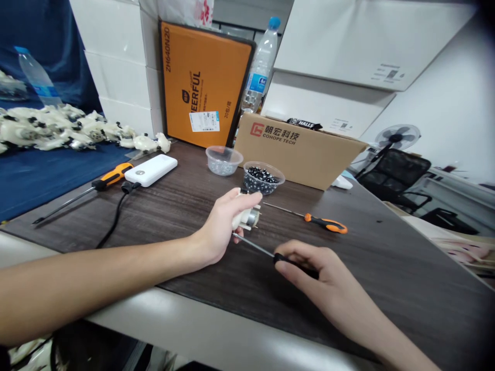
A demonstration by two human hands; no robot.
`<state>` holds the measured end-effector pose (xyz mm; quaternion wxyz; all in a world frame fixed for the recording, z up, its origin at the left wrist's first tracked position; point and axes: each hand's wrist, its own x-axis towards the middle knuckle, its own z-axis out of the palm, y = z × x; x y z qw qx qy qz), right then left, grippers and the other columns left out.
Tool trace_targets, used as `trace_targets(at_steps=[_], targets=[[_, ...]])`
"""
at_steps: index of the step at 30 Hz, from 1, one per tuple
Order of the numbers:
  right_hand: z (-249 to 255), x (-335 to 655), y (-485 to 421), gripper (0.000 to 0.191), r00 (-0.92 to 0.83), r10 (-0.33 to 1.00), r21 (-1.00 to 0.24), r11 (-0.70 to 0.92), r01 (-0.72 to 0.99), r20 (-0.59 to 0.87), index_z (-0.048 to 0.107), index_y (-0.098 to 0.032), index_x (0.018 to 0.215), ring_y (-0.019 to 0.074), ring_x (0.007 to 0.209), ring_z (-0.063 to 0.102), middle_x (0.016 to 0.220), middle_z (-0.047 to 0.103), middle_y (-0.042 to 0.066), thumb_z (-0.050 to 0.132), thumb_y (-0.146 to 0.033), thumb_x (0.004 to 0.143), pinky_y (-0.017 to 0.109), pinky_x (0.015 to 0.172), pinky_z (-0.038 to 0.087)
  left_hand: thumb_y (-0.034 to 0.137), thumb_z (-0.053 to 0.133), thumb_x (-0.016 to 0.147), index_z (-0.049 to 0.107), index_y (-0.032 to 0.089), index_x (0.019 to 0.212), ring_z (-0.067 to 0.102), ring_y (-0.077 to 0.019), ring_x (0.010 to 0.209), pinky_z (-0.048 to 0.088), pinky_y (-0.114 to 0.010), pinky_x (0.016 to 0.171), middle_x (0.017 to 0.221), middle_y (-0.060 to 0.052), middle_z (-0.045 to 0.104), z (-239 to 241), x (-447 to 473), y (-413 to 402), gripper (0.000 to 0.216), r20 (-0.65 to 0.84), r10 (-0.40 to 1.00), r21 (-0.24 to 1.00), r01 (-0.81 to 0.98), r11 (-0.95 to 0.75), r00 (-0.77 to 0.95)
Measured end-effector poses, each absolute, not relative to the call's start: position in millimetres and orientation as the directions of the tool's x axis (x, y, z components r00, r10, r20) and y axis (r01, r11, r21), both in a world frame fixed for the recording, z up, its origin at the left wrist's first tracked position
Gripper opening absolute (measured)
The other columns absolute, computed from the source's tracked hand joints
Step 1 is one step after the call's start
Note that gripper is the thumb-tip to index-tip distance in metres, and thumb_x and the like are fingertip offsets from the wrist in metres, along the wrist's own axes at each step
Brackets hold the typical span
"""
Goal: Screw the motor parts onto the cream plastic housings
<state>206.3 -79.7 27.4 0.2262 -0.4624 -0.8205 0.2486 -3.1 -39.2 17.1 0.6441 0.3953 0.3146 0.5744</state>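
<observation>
My left hand (218, 226) is closed around a cream plastic part with a silver motor (247, 217) at its right end, held a little above the dark table. In my right hand (309, 265) is a screwdriver (257, 248) with a black handle, fingers wrapped round the grip. Its metal shaft points up and left, and the tip reaches the underside of the plastic part by my left fingers. Whether the tip sits in a screw I cannot tell. Just beyond stand a clear tub of black screws (263, 178) and a clear tub of silver bits (224, 161).
An orange-handled screwdriver (327, 223) lies right of the tubs, another large screwdriver (112, 176) at left beside a white power bank (150, 170) with a black cable. Several cream plastic assemblies (58, 129) are heaped at far left. A cardboard box (297, 152) and orange carton (204, 67) stand behind.
</observation>
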Motion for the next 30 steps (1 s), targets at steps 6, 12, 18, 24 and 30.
trace_targets(at_steps=[6,12,18,24,30], targets=[[17,212,-90,0.025,-0.667,0.577,-0.039,0.769,0.638,0.471,0.068,-0.016,0.092,0.0182,0.052,0.054,0.067,0.060,0.002,0.049,-0.025,0.106,0.033,0.050,0.032,0.045,0.070,0.082,0.048,0.021,0.074,0.037,-0.0064,0.046,0.023,-0.020,0.038,0.065,0.005,0.046,20,-2,-44,0.033,0.065,0.986,0.870,-0.493,0.020,0.154],[25,205,-93,0.041,-0.591,0.736,-0.338,0.677,0.653,0.330,0.059,-0.021,0.074,0.0142,0.054,0.053,0.065,0.059,-0.001,0.044,-0.034,0.110,0.029,0.053,0.038,0.043,0.074,0.080,0.048,0.021,0.075,0.038,-0.0070,0.050,0.024,-0.020,0.040,0.066,0.005,0.046,17,-2,-49,0.034,0.094,0.984,0.896,-0.443,-0.017,0.152],[29,204,-86,0.053,-0.495,0.867,-0.734,0.300,0.609,-0.057,0.066,-0.021,0.076,0.0117,0.041,0.034,0.051,0.039,-0.007,0.038,-0.052,0.109,0.025,0.038,0.028,0.043,0.077,0.076,0.051,0.021,0.077,0.040,-0.0072,0.050,0.025,-0.020,0.039,0.067,0.005,0.047,18,-1,-47,0.034,0.084,0.983,0.914,-0.405,-0.012,0.161],[20,201,-98,0.013,-0.471,0.778,-0.336,0.613,0.715,0.416,0.068,-0.019,0.092,0.0202,0.066,0.062,0.078,0.068,0.004,0.061,-0.028,0.099,0.031,0.058,0.039,0.052,0.068,0.082,0.048,0.022,0.076,0.035,-0.0068,0.043,0.019,-0.022,0.036,0.063,0.006,0.045,20,-2,-39,0.036,0.049,0.989,0.902,-0.432,0.015,0.137],[10,205,-101,0.029,-0.624,0.621,-0.087,0.738,0.669,0.473,0.068,-0.016,0.092,0.0195,0.056,0.060,0.071,0.065,0.004,0.046,-0.026,0.109,0.034,0.051,0.032,0.044,0.072,0.081,0.046,0.022,0.075,0.038,-0.0070,0.048,0.024,-0.020,0.039,0.065,0.005,0.046,20,-3,-45,0.035,0.085,0.987,0.910,-0.415,-0.020,0.139]])
